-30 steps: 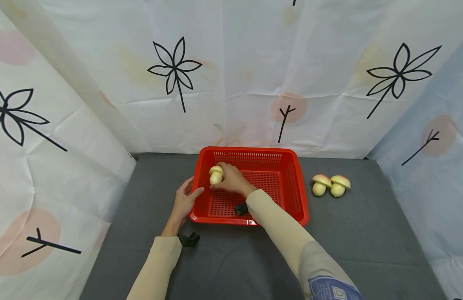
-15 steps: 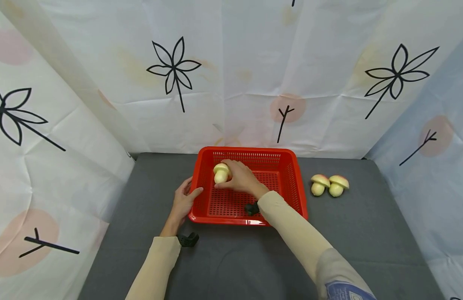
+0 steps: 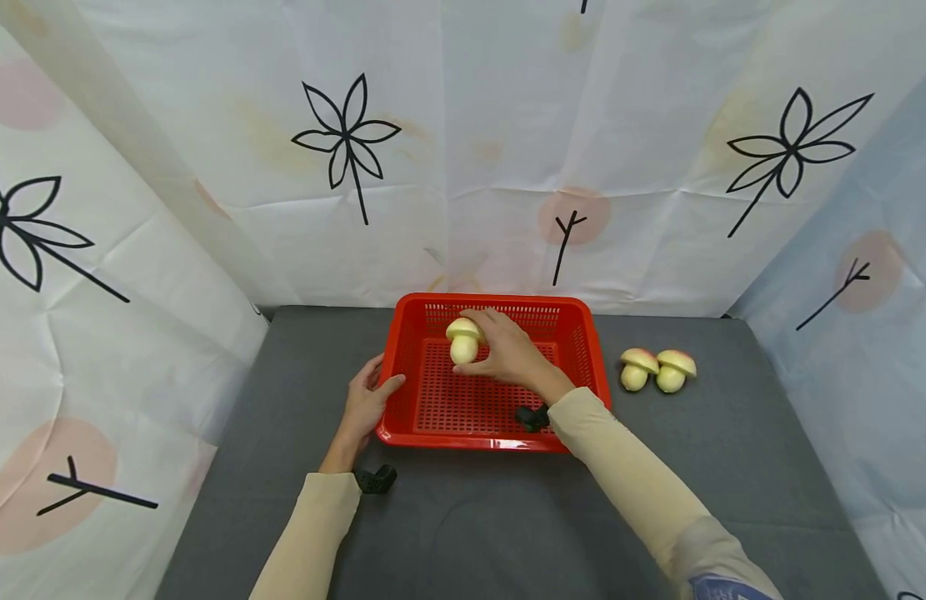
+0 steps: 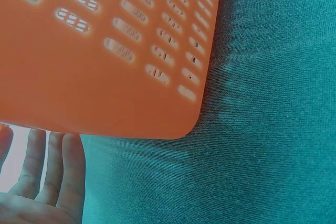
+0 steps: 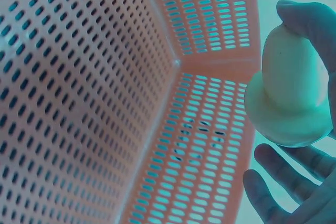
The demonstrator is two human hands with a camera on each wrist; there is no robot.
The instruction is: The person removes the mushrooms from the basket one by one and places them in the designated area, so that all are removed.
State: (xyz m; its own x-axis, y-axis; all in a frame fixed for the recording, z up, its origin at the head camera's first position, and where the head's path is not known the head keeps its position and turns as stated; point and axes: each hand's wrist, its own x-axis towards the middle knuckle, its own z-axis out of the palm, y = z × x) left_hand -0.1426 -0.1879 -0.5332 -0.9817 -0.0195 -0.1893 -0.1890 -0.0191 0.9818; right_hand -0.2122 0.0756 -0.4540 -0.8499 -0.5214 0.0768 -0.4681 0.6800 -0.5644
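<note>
My right hand [image 3: 508, 354] holds a pale yellow toy mushroom [image 3: 464, 342] over the red perforated plastic basket [image 3: 500, 443]. The mushroom is upright, cap on top, between thumb and fingers. In the right wrist view the thumb presses the end of the stem of the mushroom [image 5: 294, 77], and the fingers lie by its cap. My left hand [image 3: 367, 402] grips the basket's left rim, thumb over the edge and fingers outside. From the left wrist, the fingers of that hand [image 4: 47, 177] show at the edge of the basket [image 4: 105, 103].
Two more toy mushrooms, a left one [image 3: 638, 369] and a right one [image 3: 674, 370], stand side by side on the grey cloth-covered table [image 3: 463, 525], right of the basket. A white patterned curtain [image 3: 463, 167] rises behind the table and along both sides.
My right hand has carried the mushroom from the basket's left end rightward and slightly up, toward its middle. My left hand keeps its place on the rim.
</note>
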